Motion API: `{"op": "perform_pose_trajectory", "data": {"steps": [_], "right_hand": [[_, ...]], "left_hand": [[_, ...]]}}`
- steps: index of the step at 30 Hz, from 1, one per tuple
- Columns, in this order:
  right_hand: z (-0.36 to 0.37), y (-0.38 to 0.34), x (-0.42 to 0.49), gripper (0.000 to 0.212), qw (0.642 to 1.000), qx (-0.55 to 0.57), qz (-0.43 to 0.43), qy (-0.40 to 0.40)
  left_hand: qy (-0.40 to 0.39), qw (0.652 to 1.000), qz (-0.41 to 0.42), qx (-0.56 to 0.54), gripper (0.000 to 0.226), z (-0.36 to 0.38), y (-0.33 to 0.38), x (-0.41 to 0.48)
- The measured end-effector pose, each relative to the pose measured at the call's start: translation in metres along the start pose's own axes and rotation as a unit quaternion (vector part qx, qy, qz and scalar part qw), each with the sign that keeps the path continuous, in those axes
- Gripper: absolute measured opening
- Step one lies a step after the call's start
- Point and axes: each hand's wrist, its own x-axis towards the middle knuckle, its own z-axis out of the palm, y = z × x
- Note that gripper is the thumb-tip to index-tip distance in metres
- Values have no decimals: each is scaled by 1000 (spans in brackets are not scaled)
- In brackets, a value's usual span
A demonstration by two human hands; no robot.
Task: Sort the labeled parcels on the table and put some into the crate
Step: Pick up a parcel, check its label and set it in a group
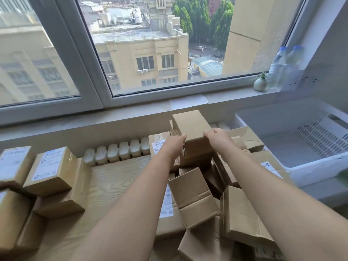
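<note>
A plain brown cardboard parcel (pixel 191 125) sits on top of a heap of parcels (pixel 195 193) at the table's middle right. My left hand (pixel 174 145) grips its near left edge and my right hand (pixel 218 136) grips its near right corner, fingers curled over the top. No label shows on the face I see. At the right stands a white perforated plastic crate (pixel 293 166), with nothing visible inside. Labelled parcels (pixel 50 170) are grouped at the table's left.
The wooden table (pixel 113 181) shows bare between the two groups. Behind it are a white radiator (pixel 116 153) and a window sill with a small vase (pixel 260 84) and water bottles (pixel 282 66). A paper sheet (pixel 188 103) lies on the sill.
</note>
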Motion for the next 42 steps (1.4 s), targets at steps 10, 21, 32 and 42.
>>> {"op": "perform_pose_trajectory", "data": {"steps": [10,21,32,42], "right_hand": [[4,-35,-50,21,982,104,-156,-13],[88,-71,-164,68,962,187,-153,-124],[174,-79,-252,46,954,181,-200,-134],[197,-82,-287,34,925,193,-142,-294]], "left_hand": [[86,975,24,-204,61,-31,9,-33],[106,936,51,-331,118,-141,-53,-123],[130,956,89,-246,128,-226,-100,-182],[5,961,104,-256,66,-265,-121,-209]]}}
